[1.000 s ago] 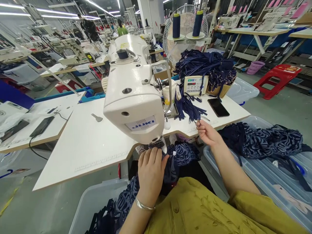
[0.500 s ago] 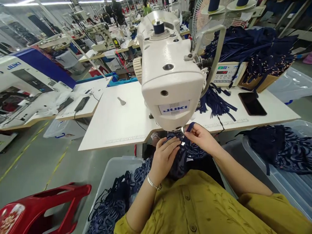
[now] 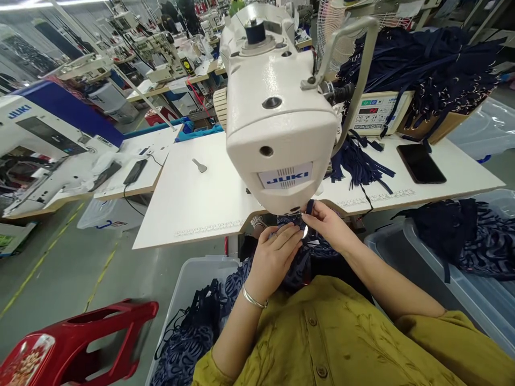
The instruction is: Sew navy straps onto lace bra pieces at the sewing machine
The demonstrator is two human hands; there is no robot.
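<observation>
The head of a white JUKI sewing machine [image 3: 281,145] stands straight before me, its needle area hidden behind my hands. Just below it, my left hand [image 3: 276,254] has its fingers together, pressing and holding a navy patterned garment [image 3: 296,271]. My right hand [image 3: 325,224], beside it, pinches a narrow navy strap [image 3: 310,207] between thumb and fingers. Between the two hands glints a small shiny metal piece [image 3: 305,231], whose kind I cannot make out. Much of the garment is covered by my hands and the machine.
Cut navy straps [image 3: 360,161] and a phone [image 3: 421,163] lie on the white table [image 3: 197,195]. A control box [image 3: 372,112] stands behind. Bins of navy garments [image 3: 189,332] flank my lap. A red stool [image 3: 100,338] is at lower left.
My right hand has shifted slightly left and down along the strap, and less strap shows above its fingers. The left hand stays on the garment. The camera view has moved a little.
</observation>
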